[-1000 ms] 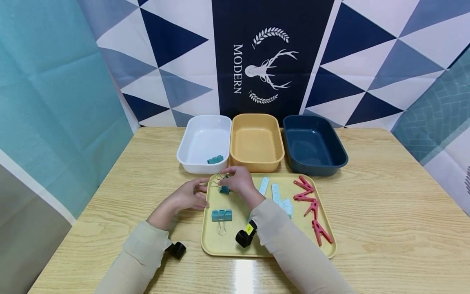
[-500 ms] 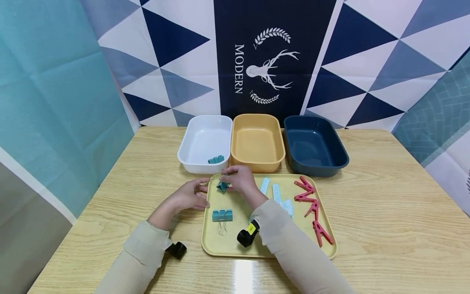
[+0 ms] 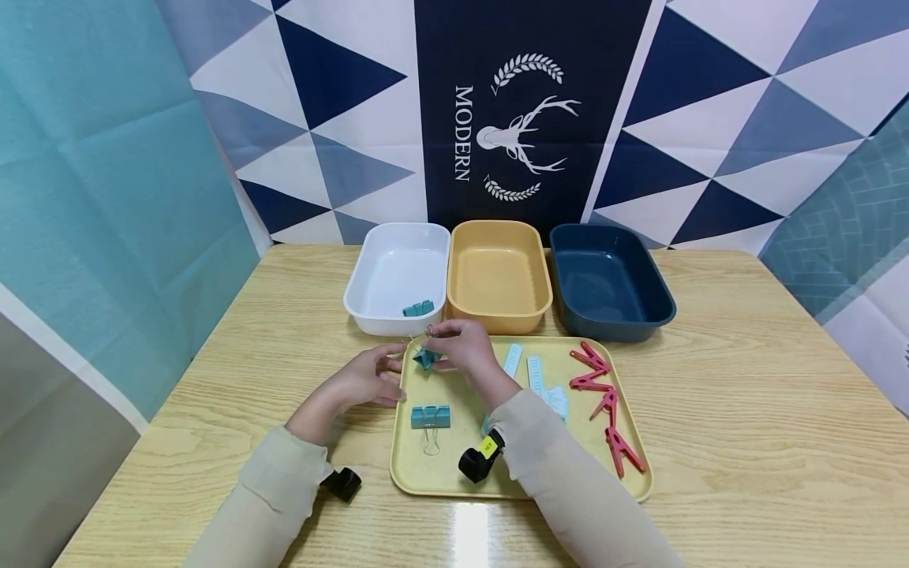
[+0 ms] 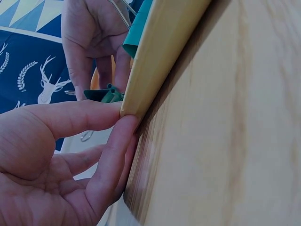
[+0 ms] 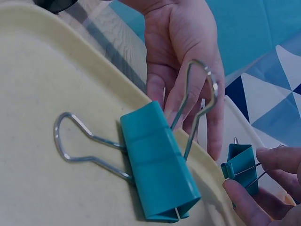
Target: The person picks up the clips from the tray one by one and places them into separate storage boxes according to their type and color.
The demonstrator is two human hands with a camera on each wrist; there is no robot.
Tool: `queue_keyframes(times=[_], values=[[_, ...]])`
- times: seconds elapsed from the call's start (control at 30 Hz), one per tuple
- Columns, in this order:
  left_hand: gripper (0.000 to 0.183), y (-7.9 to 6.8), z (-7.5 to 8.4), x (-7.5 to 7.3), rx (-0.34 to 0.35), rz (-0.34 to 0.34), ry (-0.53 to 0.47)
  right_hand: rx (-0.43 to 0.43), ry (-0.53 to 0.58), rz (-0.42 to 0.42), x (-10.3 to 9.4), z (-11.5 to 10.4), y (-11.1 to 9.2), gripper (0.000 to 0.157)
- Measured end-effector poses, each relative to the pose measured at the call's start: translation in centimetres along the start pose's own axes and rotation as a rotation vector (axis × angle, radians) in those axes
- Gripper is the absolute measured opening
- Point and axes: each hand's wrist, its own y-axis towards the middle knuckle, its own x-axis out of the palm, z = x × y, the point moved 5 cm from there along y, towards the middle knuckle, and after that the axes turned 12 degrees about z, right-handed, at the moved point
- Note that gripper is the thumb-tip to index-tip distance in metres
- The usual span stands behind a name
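At the tray's far left corner, my right hand (image 3: 465, 347) pinches a teal binder clip (image 5: 243, 165) by a wire handle between thumb and fingertips. The clip sits tilted at or just above the tray; whether it touches is unclear in the head view. My left hand (image 3: 369, 377) grips the left rim of the yellow tray (image 4: 162, 56), thumb on one side and fingers on the other. Nearer the front, a second teal binder clip (image 3: 430, 416) lies on the tray, its wire handles spread in the right wrist view.
Pale blue strips (image 3: 535, 375) and red clothespins (image 3: 616, 450) lie on the tray's right half. Behind it stand a white bin (image 3: 394, 268) with a teal binder clip (image 3: 418, 308), a yellow bin (image 3: 497, 276) and a dark blue bin (image 3: 604, 276).
The binder clip at the far corner has turned and tilted as my right fingers took its wire handle. My left hand stays on the tray rim.
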Motion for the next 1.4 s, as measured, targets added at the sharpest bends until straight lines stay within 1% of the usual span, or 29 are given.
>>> queue_keyframes(times=[0.27,0.47,0.6,0.77,0.93,1.13,1.27,1.4], values=[[0.079,0.1,-0.1,0.0,-0.006,0.009,-0.001,-0.027,0.048,-0.029,0.0,-0.6,-0.5,0.021],[0.079,0.0,-0.1,0.0,-0.009,0.018,0.002,-0.045,0.068,-0.035,-0.2,-1.0,-0.7,0.019],[0.079,0.0,0.0,0.1,-0.011,0.022,-0.001,-0.051,0.076,-0.028,-0.3,-1.2,-0.7,0.018],[0.079,0.0,0.0,0.2,-0.014,0.022,-0.008,-0.065,0.112,-0.021,-0.4,-1.6,-0.7,0.019],[0.079,0.0,0.0,0.0,-0.012,0.025,-0.007,-0.098,0.151,-0.013,-0.5,-1.9,-0.8,0.021],[0.079,-0.1,-0.1,0.0,-0.001,0.006,-0.015,-0.109,0.196,-0.001,-0.5,-2.2,-0.6,0.025],[0.080,-0.1,-0.1,0.0,-0.007,0.020,0.001,-0.110,0.221,0.004,-0.4,-2.4,-0.5,0.026],[0.079,-0.1,0.1,0.0,0.000,0.016,0.013,-0.120,0.242,0.016,-0.4,-2.7,-0.5,0.026]])
